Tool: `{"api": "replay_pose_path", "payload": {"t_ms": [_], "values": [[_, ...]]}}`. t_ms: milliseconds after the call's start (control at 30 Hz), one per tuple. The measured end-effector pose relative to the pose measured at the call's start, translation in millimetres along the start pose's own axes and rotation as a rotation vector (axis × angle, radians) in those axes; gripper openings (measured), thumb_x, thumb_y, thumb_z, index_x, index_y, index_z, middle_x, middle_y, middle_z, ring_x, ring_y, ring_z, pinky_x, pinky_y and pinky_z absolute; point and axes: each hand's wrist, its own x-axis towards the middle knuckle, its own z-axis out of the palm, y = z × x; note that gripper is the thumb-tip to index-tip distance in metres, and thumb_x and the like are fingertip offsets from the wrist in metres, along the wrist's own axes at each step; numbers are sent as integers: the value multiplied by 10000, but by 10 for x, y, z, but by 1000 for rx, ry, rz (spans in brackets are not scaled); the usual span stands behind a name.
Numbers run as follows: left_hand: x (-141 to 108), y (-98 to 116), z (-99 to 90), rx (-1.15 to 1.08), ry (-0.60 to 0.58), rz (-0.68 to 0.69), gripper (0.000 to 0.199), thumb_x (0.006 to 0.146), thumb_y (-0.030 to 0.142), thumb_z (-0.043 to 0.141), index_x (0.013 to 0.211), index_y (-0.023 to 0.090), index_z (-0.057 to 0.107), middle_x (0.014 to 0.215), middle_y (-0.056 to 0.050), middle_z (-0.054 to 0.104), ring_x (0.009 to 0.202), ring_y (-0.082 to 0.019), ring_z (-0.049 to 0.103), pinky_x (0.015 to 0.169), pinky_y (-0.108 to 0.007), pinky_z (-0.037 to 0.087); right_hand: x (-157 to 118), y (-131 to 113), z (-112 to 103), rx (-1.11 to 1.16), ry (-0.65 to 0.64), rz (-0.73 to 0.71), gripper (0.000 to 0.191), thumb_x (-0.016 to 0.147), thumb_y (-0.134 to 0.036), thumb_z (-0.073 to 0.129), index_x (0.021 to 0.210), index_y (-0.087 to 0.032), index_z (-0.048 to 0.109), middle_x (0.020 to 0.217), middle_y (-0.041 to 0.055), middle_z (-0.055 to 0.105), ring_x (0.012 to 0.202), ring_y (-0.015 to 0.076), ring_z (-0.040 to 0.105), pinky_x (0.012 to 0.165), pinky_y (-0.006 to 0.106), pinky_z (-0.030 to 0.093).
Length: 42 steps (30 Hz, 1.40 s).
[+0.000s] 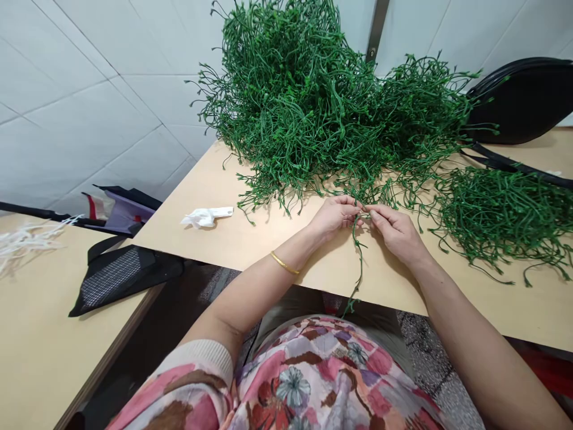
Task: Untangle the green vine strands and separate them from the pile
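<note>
- White strips (pixel 36 242) lie loose on the far-left table, near a black mesh-panelled bag (pixel 111 278)
- A crumpled white scrap (pixel 206 217) (tissue, perhaps) rests on the nearer table
- A big heap of green artificial sprigs (pixel 313 113) stands against the tiled wall, loose and, I judge, mostly left to handle
- The left hand (pixel 335 218) pinches a green strand (pixel 359 257), which hangs past the table edge towards the lap
- The right hand (pixel 396 234) pinches its top, fingertips close to the left's; this piece looks unfinished
- A smaller sprig pile (pixel 505 209) sits at right; whether done or waiting, I cannot tell
</note>
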Motion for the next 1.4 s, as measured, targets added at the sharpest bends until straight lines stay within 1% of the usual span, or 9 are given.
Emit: {"api": "replay_pose_path", "payload": {"t_ms": [200,400,600,800,967,1100,1167,1300,1400], "values": [[11,-11,7,11,-4,23,115,736,11,508,705,121,501,580,23,542,463,-58,543,488,-191,443,-12,-20,15,-98,6,-87,253,853,-333,486,870,-171,679,848,52,676,780,172,591,720,299,439],[-19,-11,20,112,-82,-10,111,806,88,486,735,155,434,565,16,569,459,-91,573,493,-219,471,-34,-45,17,-285,33,-76,253,875,-300,437,718,-178,594,685,19,608,648,136,513,632,253,371],[15,-63,59,210,-11,107,138,820,110,464,713,176,409,422,79,398,320,-29,290,364,-153,183,-137,-107,40,-524,2,-145,272,878,-314,397,643,-203,475,574,-2,516,537,131,420,566,260,287],[37,-164,133,221,34,149,154,745,51,487,652,158,425,463,75,364,395,-21,259,418,-158,170,-356,-213,132,-750,71,-235,268,888,-254,373,630,-206,429,555,3,502,505,135,372,587,276,269],[30,-198,155,218,24,160,163,690,8,493,630,151,444,517,64,402,439,-23,320,438,-152,223,-502,-322,189,-686,113,-284,292,880,-229,400,589,-218,375,506,-6,450,486,138,360,552,274,262],[44,-108,134,106,134,117,146,773,87,505,685,174,426,456,82,344,373,-22,258,397,-152,171,-623,-542,221,-462,-71,-394,295,881,-212,389,586,-218,401,500,-11,445,494,129,392,557,257,309],[47,-75,105,70,139,116,161,814,141,500,705,188,392,446,88,349,344,-20,249,382,-149,156,-641,-609,181,-392,-110,-362,293,891,-233,395,599,-214,419,511,-17,446,499,119,407,556,251,325],[13,-69,42,98,-32,80,184,812,197,550,715,190,393,484,65,462,356,-39,386,368,-146,240,-538,-520,-13,-374,75,-194,263,855,-332,512,627,-214,453,486,-44,381,481,109,389,506,242,297],[-15,-74,17,127,-96,66,171,803,177,561,703,175,423,482,53,484,362,-43,419,372,-151,297,-396,-353,-116,-478,156,-222,202,824,-303,537,649,-207,510,501,-33,421,509,119,400,538,251,308]]}}
